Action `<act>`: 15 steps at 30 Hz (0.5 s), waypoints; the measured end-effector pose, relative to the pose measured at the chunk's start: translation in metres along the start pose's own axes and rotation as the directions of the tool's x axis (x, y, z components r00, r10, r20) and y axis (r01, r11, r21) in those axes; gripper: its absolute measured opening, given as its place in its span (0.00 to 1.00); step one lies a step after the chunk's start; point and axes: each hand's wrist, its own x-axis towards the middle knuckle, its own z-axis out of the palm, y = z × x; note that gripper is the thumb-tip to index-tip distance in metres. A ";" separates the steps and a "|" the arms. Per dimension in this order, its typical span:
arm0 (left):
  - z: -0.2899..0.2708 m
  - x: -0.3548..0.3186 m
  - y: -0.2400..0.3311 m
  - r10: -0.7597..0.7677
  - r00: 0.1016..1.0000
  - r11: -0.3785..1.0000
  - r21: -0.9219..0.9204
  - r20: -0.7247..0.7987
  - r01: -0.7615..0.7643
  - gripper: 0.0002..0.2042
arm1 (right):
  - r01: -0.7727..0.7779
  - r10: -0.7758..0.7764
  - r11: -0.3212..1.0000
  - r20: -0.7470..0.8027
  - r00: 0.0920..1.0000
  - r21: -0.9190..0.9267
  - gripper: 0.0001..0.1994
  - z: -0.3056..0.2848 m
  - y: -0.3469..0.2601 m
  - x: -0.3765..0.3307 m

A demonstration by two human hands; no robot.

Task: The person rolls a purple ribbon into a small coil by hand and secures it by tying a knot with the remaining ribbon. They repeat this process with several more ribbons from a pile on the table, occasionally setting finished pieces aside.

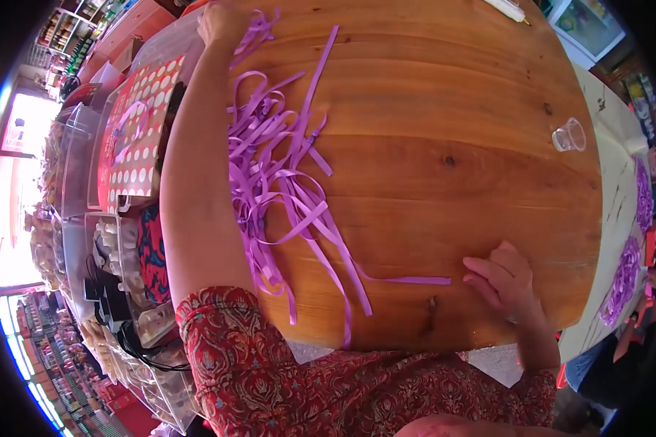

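A loose heap of purple ribbon strips (277, 156) lies over the left part of the wooden table, several of them knotted. One strip stretches right and ends just short of my right hand (504, 280). That hand rests low over the table with its fingers loosely bent and apart, holding nothing. My left arm reaches across the heap's left side to the far edge. There my left hand (215, 25) is beside a small bunch of purple ribbon (259, 30) and a clear plastic bin (171, 36). Its fingers are mostly hidden, so what it holds does not show.
A small clear plastic cup (569, 135) lies on the wooden table (444, 204) at the right. Along the left stand plastic bins and a red dotted box (142, 131). A white marbled table (598, 240) adjoins at right, with purple ribbon bundles (623, 280) and another person beyond.
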 end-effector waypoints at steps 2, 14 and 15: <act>0.012 -0.015 0.000 -0.097 0.993 0.994 -0.034 0.067 0.100 0.19 | 0.012 -0.012 1.000 0.017 1.000 -0.004 0.15 0.000 0.001 -0.001; -0.063 -0.095 0.051 0.479 0.857 0.877 -0.128 0.187 -0.463 0.12 | -0.027 0.026 0.999 -0.042 0.999 -0.025 0.12 0.007 -0.006 -0.001; -0.068 -0.106 0.052 0.480 0.856 0.877 -0.130 0.190 -0.463 0.12 | -0.029 0.028 0.999 -0.050 0.998 -0.020 0.11 0.007 -0.007 -0.001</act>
